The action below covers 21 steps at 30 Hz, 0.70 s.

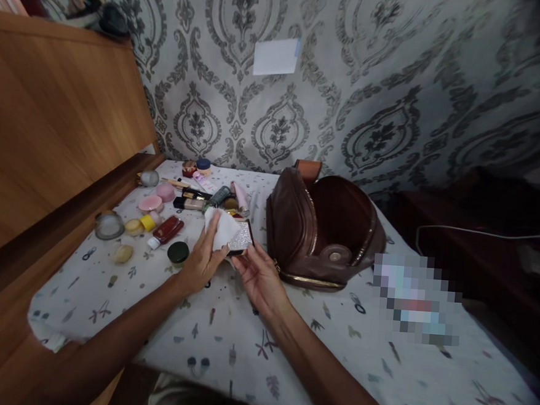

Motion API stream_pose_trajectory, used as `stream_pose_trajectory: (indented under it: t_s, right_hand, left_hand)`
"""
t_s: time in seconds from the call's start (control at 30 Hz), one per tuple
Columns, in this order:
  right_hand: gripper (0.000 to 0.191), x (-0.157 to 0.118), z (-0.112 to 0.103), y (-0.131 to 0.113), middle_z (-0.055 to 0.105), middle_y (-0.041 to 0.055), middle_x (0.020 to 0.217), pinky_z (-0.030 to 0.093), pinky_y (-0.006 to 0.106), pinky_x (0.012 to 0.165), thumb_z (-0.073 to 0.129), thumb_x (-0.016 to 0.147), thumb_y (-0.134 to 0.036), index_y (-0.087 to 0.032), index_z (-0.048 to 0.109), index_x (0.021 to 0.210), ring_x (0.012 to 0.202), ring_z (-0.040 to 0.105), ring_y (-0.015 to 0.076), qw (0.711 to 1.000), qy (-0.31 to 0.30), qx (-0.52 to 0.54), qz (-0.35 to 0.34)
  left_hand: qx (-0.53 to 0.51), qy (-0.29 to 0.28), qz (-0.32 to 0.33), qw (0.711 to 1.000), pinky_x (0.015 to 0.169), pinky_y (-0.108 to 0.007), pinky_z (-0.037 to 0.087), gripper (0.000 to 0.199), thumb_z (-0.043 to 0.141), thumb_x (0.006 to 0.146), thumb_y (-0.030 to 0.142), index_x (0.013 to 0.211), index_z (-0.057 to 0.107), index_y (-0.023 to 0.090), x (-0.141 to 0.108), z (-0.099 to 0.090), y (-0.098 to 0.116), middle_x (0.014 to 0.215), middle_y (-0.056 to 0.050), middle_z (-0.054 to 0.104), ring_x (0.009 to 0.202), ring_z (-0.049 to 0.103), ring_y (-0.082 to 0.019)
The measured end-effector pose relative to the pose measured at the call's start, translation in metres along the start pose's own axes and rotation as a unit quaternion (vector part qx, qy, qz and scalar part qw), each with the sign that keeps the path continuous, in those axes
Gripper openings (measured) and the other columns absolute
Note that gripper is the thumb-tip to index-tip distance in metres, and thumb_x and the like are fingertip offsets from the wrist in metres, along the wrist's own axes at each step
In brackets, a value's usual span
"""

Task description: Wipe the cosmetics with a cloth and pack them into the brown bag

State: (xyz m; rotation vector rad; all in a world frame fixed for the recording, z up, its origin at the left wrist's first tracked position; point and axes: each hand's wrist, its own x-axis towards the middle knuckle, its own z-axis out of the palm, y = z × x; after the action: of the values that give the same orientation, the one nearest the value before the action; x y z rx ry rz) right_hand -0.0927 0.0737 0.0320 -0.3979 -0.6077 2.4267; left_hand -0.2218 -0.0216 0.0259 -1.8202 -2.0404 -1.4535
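Note:
My left hand (202,258) is closed on a white wipe (219,228), which lies against a glittery silver case with dark edges (241,237). My right hand (261,277) grips that case by its lower right side. What the case contains does not show. Just right of my hands stands a brown leather bag (291,219), unzipped, its dark inside facing me. Left of my hands lie a dark round jar (178,253) and a dark red bottle with a white cap (169,230).
Several cosmetics crowd the back left of the patterned tablecloth (223,341), among them a pink jar (150,204) and a green tube (219,196). A wooden cabinet (59,101) borders the left side. A blurred packet (415,299) lies at right, near a white cable (481,230).

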Motion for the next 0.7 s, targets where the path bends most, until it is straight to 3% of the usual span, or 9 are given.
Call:
stream_pose_trajectory:
  t_s: [0.1, 0.17, 0.4, 0.57, 0.7]
  right_hand:
    - [0.034, 0.002, 0.001, -0.001, 0.075, -0.0034, 0.085, 0.062, 0.020, 0.070, 0.092, 0.060, -0.018, -0.023, 0.068, 0.085, 0.074, 0.071, 0.0110, 1.000, 0.022, 0.017, -0.015]
    - [0.037, 0.003, 0.001, -0.002, 0.075, -0.0046, 0.084, 0.062, 0.021, 0.070, 0.092, 0.060, -0.017, -0.024, 0.067, 0.086, 0.072, 0.070, 0.0102, 0.999, 0.030, 0.018, -0.027]
    - [0.051, -0.002, 0.004, -0.005, 0.076, -0.0019, 0.084, 0.056, 0.019, 0.062, 0.090, 0.062, -0.020, -0.025, 0.063, 0.106, 0.073, 0.071, 0.0125, 0.998, 0.015, -0.058, -0.034]
    - [0.066, -0.004, 0.007, -0.010, 0.077, -0.0010, 0.088, 0.054, 0.019, 0.059, 0.088, 0.062, -0.015, -0.028, 0.058, 0.120, 0.076, 0.073, 0.0158, 0.997, -0.007, -0.073, -0.030]
    - [0.055, 0.000, 0.004, -0.012, 0.076, -0.0012, 0.093, 0.058, 0.024, 0.064, 0.087, 0.068, -0.027, -0.030, 0.058, 0.115, 0.074, 0.073, 0.0156, 0.998, -0.018, -0.052, -0.033]
  left_hand:
    - [-0.001, -0.040, 0.025, 0.999, 0.122, -0.050, 0.023, 0.075, 0.046, 0.100, 0.035, 0.159, 0.001, 0.024, -0.003, 0.003, -0.001, 0.167, -0.013, 0.013, 0.152, 0.017, -0.030]
    - [0.000, -0.053, 0.036, 0.998, 0.122, -0.051, 0.024, 0.077, 0.049, 0.099, 0.033, 0.159, 0.002, 0.024, -0.004, 0.003, -0.001, 0.166, -0.013, 0.016, 0.151, 0.020, -0.031]
    - [-0.010, 0.026, 0.026, 0.999, 0.114, -0.045, 0.041, 0.065, 0.045, 0.092, 0.011, 0.154, 0.031, 0.022, -0.001, -0.002, 0.001, 0.154, -0.011, 0.046, 0.137, 0.049, -0.027]
    - [-0.016, 0.038, 0.029, 0.999, 0.111, -0.043, 0.044, 0.063, 0.042, 0.087, 0.008, 0.149, 0.041, 0.019, 0.003, -0.003, 0.002, 0.148, -0.011, 0.053, 0.133, 0.053, -0.024]
    - [-0.002, 0.032, 0.027, 0.999, 0.113, -0.044, 0.042, 0.057, 0.045, 0.092, 0.014, 0.149, 0.041, 0.020, 0.004, -0.003, 0.002, 0.149, -0.013, 0.051, 0.136, 0.050, -0.026]
